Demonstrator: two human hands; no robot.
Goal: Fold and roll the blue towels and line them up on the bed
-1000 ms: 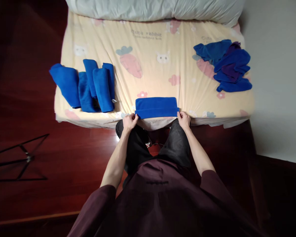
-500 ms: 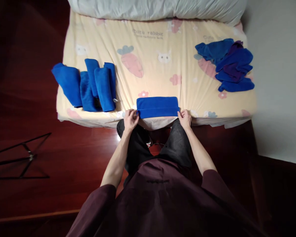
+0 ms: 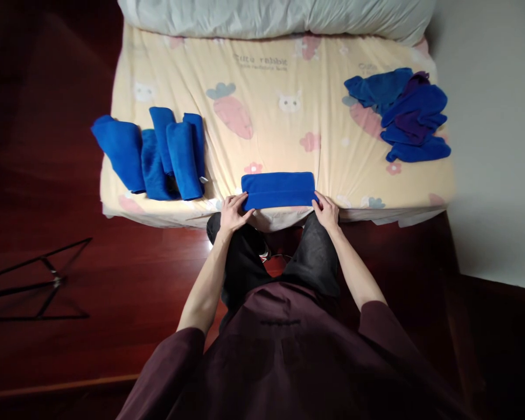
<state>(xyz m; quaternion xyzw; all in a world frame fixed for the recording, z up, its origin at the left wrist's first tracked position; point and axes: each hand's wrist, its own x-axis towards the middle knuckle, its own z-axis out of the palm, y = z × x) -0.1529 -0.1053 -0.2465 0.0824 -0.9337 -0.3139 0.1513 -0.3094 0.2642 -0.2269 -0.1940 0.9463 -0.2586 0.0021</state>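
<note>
A blue towel, folded into a flat oblong strip, lies lengthwise along the near edge of the bed. At its left end rests my left hand, fingertips on the edge and thumb spread away toward the lower corner. My right hand touches the towel's right end, its index finger and thumb slightly apart at the edge. Neither hand lifts the cloth.
Several folded blue towels lie at the bed's left side. A loose heap of blue and purple cloths is at the right. The patterned bed sheet meets a pale quilt behind. Black stand legs are on the floor, left.
Both hands have let go of their pinch on the towel's ends and loosened, the left thumb spreading out. The towel's near flap now lies flatter and lined up with the strip.
</note>
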